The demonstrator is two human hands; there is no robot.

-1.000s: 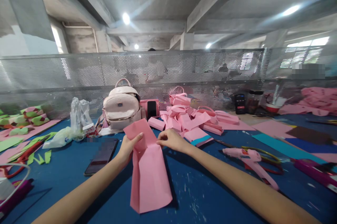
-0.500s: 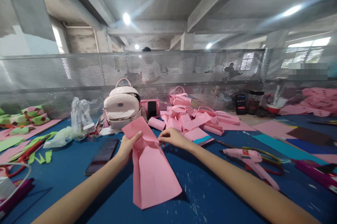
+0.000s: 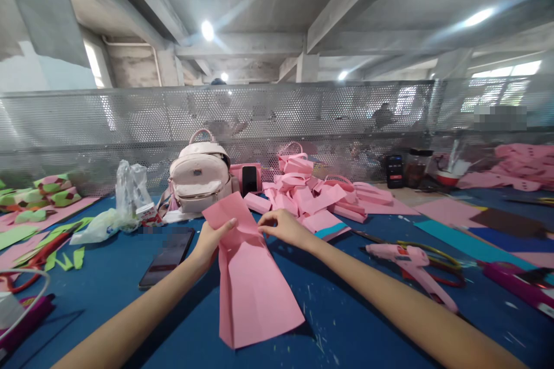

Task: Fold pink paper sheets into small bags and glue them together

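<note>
I see the left hand point(image 3: 215, 237) pinching a creased pink sheet point(image 3: 257, 294), thumb on top, at the near centre of the blue table point(image 3: 340, 331). The right hand point(image 3: 286, 228) has its fingers curled at the sheet's right edge; I can't tell whether they grip. A pink glue gun point(image 3: 418, 256) lies right.

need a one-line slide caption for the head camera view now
Left hand holding a creased, pink rectangular sheet, right hand at its edge, over a scuffed blue tabletop.
</note>
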